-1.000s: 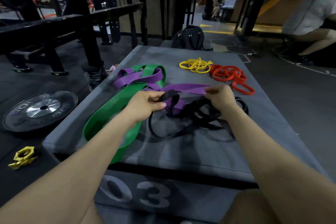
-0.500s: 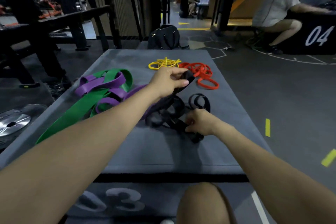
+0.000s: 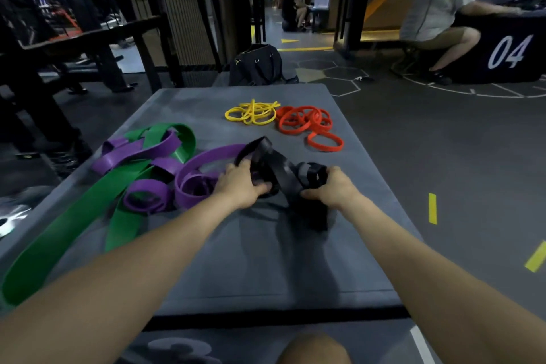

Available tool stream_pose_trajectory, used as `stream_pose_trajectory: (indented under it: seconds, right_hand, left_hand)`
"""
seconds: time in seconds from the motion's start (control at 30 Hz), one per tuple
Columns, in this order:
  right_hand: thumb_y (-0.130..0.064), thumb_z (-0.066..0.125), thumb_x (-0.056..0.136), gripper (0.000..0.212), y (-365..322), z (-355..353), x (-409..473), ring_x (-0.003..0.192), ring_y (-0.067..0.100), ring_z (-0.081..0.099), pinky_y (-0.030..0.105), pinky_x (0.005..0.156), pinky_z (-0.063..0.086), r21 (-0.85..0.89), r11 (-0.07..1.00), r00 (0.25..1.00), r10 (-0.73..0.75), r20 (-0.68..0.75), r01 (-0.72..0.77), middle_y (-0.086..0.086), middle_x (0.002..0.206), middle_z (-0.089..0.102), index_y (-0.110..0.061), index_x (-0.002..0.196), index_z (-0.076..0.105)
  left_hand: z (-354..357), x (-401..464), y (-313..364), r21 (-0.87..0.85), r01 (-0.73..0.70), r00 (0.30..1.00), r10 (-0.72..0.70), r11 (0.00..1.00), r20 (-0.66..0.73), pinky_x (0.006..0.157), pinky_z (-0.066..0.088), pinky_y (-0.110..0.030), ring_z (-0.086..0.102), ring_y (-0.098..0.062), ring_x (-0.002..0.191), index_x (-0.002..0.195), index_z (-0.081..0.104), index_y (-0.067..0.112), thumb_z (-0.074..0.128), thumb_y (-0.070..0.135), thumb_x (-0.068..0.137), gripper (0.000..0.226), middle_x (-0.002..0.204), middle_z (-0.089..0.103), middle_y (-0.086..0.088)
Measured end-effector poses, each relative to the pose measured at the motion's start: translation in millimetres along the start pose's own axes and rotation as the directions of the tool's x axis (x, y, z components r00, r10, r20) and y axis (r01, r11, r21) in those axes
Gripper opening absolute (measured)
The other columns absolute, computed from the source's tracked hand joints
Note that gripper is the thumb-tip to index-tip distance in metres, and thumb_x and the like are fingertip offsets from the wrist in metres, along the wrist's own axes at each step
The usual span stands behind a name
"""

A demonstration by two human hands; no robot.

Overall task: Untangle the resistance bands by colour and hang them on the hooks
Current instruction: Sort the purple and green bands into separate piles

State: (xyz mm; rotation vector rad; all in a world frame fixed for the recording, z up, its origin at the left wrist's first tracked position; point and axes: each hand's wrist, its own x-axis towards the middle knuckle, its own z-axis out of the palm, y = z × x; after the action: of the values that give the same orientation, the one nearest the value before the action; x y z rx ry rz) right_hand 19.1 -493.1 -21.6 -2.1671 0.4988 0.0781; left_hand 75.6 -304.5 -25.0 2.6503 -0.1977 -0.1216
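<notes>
Gripping a bunched black band [image 3: 280, 170] near the middle of the grey box [image 3: 260, 263], 2 bare hands work side by side: the left hand [image 3: 240, 186] curls its fingers into one loop, the right hand [image 3: 331, 188] clutches the other end. Purple bands [image 3: 165, 162] tangle with a green band [image 3: 88, 210] toward the left edge. Yellow bands [image 3: 252, 112] and orange bands [image 3: 310, 124] lie near the far edge.
</notes>
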Motion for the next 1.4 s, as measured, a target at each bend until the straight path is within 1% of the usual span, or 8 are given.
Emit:
stream_pose_trajectory:
  seconds: [0.1, 0.2, 0.33, 0.47, 0.7, 0.87, 1.07, 1.4]
  right_hand:
    - [-0.018, 0.084, 0.062, 0.08, -3, 9, 4, 0.106, 0.032, 0.059, 0.041, 0.084, 0.055, 0.176, 0.982, 0.997, 0.061, 0.057, -0.07, 0.015, 0.121, 0.057, -0.002, 0.128, 0.041]
    - [-0.001, 0.075, 0.07, 0.038, -2, 15, 1, 0.065, 0.023, 0.059, 0.023, 0.043, 0.047, 0.334, 0.941, 0.995, 0.026, 0.093, -0.056, 0.015, 0.087, 0.064, 0.001, 0.102, 0.054]
    - [0.009, 0.072, 0.069, 0.03, 5, 3, 1, 0.079, 0.025, 0.062, 0.035, 0.071, 0.054, 0.431, 0.9, 0.997, -0.042, -0.07, 0.068, 0.01, 0.081, 0.064, -0.002, 0.095, 0.062]
    - [0.006, 0.073, 0.07, 0.028, 1, -39, 1, 0.084, 0.026, 0.062, 0.036, 0.075, 0.053, 0.383, 0.907, 0.967, -0.09, -0.237, 0.178, 0.004, 0.078, 0.064, -0.008, 0.092, 0.062]
    - [-0.002, 0.074, 0.068, 0.025, -3, -82, -5, 0.09, 0.03, 0.067, 0.041, 0.079, 0.056, 0.092, 0.968, 0.921, -0.188, -0.341, 0.232, 0.011, 0.092, 0.071, -0.012, 0.091, 0.067]
    - [-0.014, 0.068, 0.08, 0.033, 12, -51, -9, 0.107, 0.032, 0.06, 0.028, 0.078, 0.043, -0.31, 0.941, 0.972, -0.186, -0.147, 0.133, 0.017, 0.113, 0.066, -0.004, 0.11, 0.062]
    - [-0.034, 0.073, 0.076, 0.048, 16, -36, -6, 0.112, 0.032, 0.056, 0.034, 0.088, 0.046, -0.315, 0.941, 0.979, -0.17, -0.112, 0.127, 0.013, 0.117, 0.064, -0.014, 0.117, 0.062]
    - [-0.027, 0.071, 0.078, 0.022, -58, 10, -32, 0.1, 0.031, 0.059, 0.035, 0.081, 0.046, -0.331, 0.897, 0.932, -0.344, -0.11, 0.292, 0.015, 0.108, 0.063, -0.014, 0.095, 0.066]
  left_hand:
    - [10, -4, 11, -0.269, 0.071, 0.986, -0.027, 0.961, 0.161, 0.088, 0.05, -0.036, 0.062, -0.026, 0.1, 0.112, 0.06, 0.012, 0.067, 0.051, 0.063, 0.062, 0.108, 0.066, -0.006]
    - [38, 9, 25, -0.575, 0.162, 0.975, -0.04, 0.802, 0.219, 0.093, 0.052, -0.048, 0.065, -0.03, 0.097, 0.105, 0.064, 0.015, 0.058, 0.046, 0.059, 0.056, 0.099, 0.069, -0.008]
    - [31, 0, 65, -0.72, 0.123, 0.971, 0.066, 0.683, 0.229, 0.089, 0.052, -0.039, 0.062, -0.026, 0.098, 0.1, 0.062, 0.009, 0.057, 0.033, 0.085, 0.029, 0.109, 0.065, -0.013]
    - [17, -7, 110, -0.852, 0.072, 0.957, 0.206, 0.519, 0.207, 0.05, 0.042, -0.011, 0.056, -0.005, 0.063, 0.118, 0.054, 0.004, 0.037, 0.018, 0.1, 0.029, 0.088, 0.06, -0.004]
    - [19, -11, 135, -0.952, 0.25, 0.933, 0.217, 0.177, 0.285, 0.05, 0.048, -0.02, 0.061, -0.006, 0.046, 0.1, 0.06, 0.011, 0.037, 0.039, 0.098, 0.036, 0.058, 0.067, 0.002]
    - [39, -12, 103, -0.818, 0.363, 0.916, -0.008, 0.445, 0.402, 0.066, 0.045, -0.023, 0.055, -0.014, 0.074, 0.105, 0.06, 0.014, 0.049, 0.049, 0.09, 0.04, 0.097, 0.06, -0.003]
    - [31, -8, 59, -0.504, 0.224, 0.967, -0.127, 0.834, 0.22, 0.102, 0.043, -0.037, 0.053, -0.031, 0.118, 0.13, 0.046, 0.0, 0.053, 0.036, 0.091, 0.053, 0.132, 0.053, -0.014]
    - [-27, -27, 6, -0.277, -0.019, 0.997, -0.005, 0.961, -0.083, 0.099, 0.042, -0.034, 0.054, -0.028, 0.118, 0.121, 0.056, 0.01, 0.06, 0.028, 0.087, 0.039, 0.129, 0.055, -0.01]
